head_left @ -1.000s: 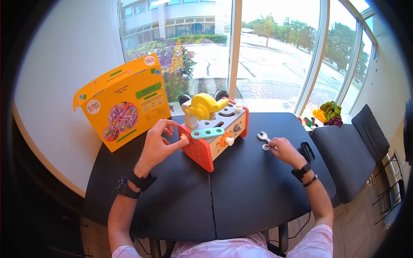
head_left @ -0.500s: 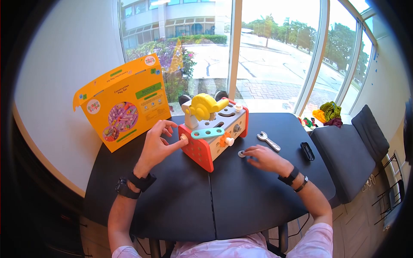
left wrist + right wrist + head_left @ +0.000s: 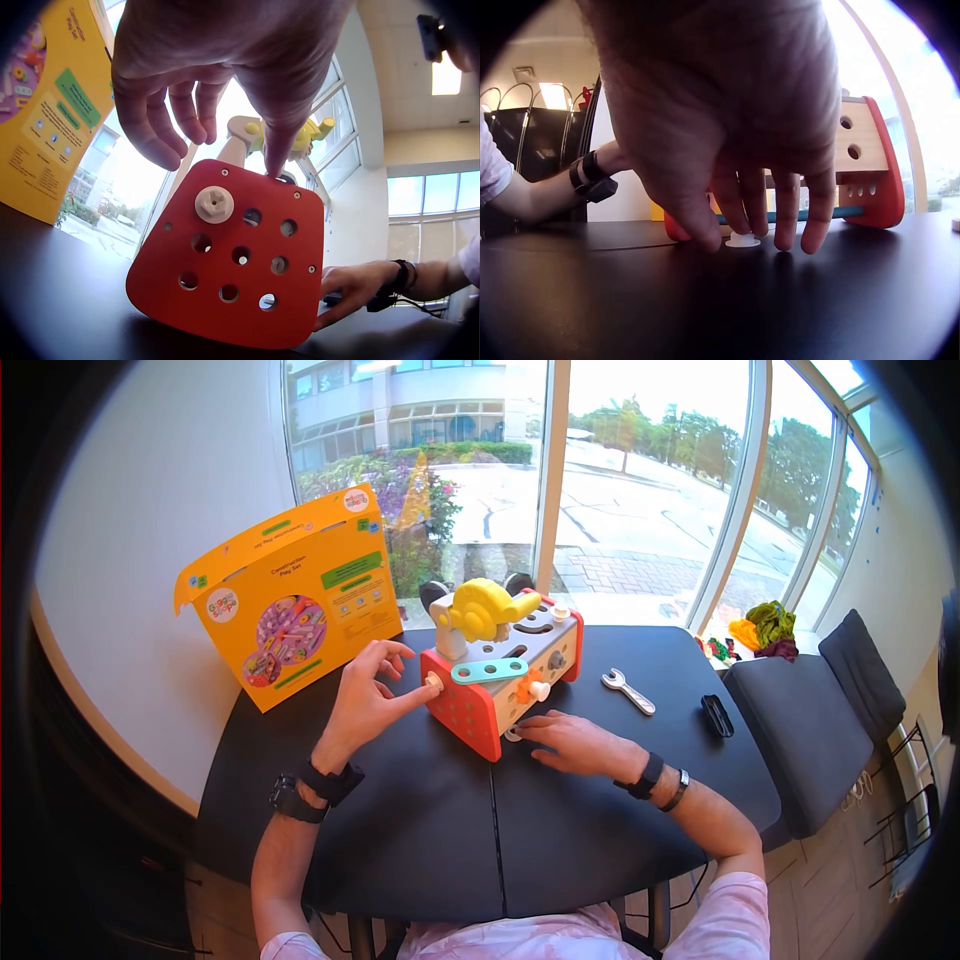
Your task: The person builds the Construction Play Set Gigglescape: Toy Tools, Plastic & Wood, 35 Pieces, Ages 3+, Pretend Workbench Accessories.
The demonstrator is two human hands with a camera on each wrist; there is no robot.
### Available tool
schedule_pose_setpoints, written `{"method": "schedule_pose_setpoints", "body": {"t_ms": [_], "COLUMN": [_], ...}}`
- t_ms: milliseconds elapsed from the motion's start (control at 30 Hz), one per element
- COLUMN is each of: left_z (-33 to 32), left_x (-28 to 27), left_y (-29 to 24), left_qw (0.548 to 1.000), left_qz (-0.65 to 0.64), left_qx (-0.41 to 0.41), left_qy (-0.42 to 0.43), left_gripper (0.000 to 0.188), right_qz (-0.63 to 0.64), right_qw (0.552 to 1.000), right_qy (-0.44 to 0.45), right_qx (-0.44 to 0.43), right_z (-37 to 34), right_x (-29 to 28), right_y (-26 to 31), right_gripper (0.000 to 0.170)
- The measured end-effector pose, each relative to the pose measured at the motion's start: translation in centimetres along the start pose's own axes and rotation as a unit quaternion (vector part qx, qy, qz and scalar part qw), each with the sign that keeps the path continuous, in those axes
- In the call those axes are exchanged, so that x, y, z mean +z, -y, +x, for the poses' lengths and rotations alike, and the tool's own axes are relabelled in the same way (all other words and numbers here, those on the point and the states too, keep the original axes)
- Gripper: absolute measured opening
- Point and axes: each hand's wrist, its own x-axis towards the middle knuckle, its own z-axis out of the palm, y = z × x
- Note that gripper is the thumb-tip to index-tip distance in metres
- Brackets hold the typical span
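Note:
A toy workbench with red end panels stands on the table. My left hand is at its near-left end, beside a white hex-shaped fastener set in the red panel. In the left wrist view the thumb meets the panel's top edge, while the other fingers hang loosely apart from it. Low in front of the bench, my right hand has extended fingertips on a small white flanged piece, which sits on the tabletop.
A white toy wrench and a black case-like object lie to the right. The yellow box stands at back left. On the bench are a yellow toy saw, a teal strip and an orange gear.
The right hand has left the wrench's side and moved left to the bench, the white flanged piece travelling along the table with its fingertips. My left hand stays in place.

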Motion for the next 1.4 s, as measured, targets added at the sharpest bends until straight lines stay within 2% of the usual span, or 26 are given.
{"method": "schedule_pose_setpoints", "body": {"t_ms": [67,167,267,367,467,567,667,767,833,900,967,1067,1167,1267,1400], "left_z": [0.0,-0.1,-0.2,-0.2,0.0,0.0,0.0,-0.1,-0.1,-0.2,-0.3,-0.3,-0.3,-0.3,-0.2], "left_x": [-0.1,-0.4,-0.6,-0.7,-0.7,-0.5,-0.4,-0.4,-0.4,-0.7,-0.8,-1.0,-0.9,-0.8,-0.7], "left_y": [0.0,0.3,0.3,0.4,0.8,1.0,0.6,0.3,0.5,0.5,0.6,1.2,1.4,1.5,1.3], "left_qw": [1.0,1.0,1.0,1.0,1.0,1.0,1.0,1.0,1.0,1.0,1.0,1.0,1.0,1.0,1.0], "left_qz": [0.003,0.002,-0.002,0.001,0.008,0.013,0.013,0.013,0.01,0.004,-0.001,-0.006,-0.005,-0.003,0.002], "left_qx": [0.003,0.006,0.001,0.002,0.013,0.017,0.008,-0.002,0.0,0.0,-0.001,0.001,0.001,0.004,0.001], "left_qy": [0.0,-0.001,-0.002,-0.001,-0.004,-0.002,0.002,0.004,0.003,0.001,-0.002,-0.008,-0.009,-0.005,0.0], "left_gripper": [0.055,0.055,0.054,0.053,0.052,0.05,0.049,0.048,0.046,0.044,0.043,0.043,0.041,0.04,0.039], "right_qz": [-0.001,-0.024,-0.097,-0.171,-0.111,-0.109,-0.141,-0.076,0.014,0.012,-0.076,0.01,-0.026,0.05,0.047], "right_qw": [1.0,0.998,0.982,0.955,0.966,0.965,0.953,0.933,0.906,0.926,0.967,0.973,0.977,0.974,0.983], "right_qy": [-0.006,-0.02,-0.015,-0.152,-0.141,-0.121,-0.064,-0.018,-0.009,-0.053,-0.149,-0.085,-0.078,-0.071,-0.098], "right_qx": [-0.009,0.046,0.162,0.189,0.188,0.206,0.261,0.35,0.424,0.373,0.195,0.214,0.196,0.211,0.147], "right_z": [-0.1,-0.7,-1.8,-4.7,-7.2,-8.1,-8.0,-7.4,-6.9,-7.0,-9.1,-9.7,-10.0,-8.7,-6.2], "right_x": [-0.2,-2.0,-3.0,-2.2,-1.5,-2.2,-3.8,-5.1,-6.4,-6.4,-4.5,-4.0,-4.4,-4.6,-3.1], "right_y": [0.4,0.0,-4.5,-9.9,-13.7,-13.7,-12.8,-11.6,-10.0,-10.4,-12.6,-13.9,-13.3,-11.4,-9.3], "right_gripper": [0.047,0.043,0.042,0.042,0.041,0.038,0.033,0.028,0.023,0.02,0.018,0.018,0.018,0.016,0.014]}}
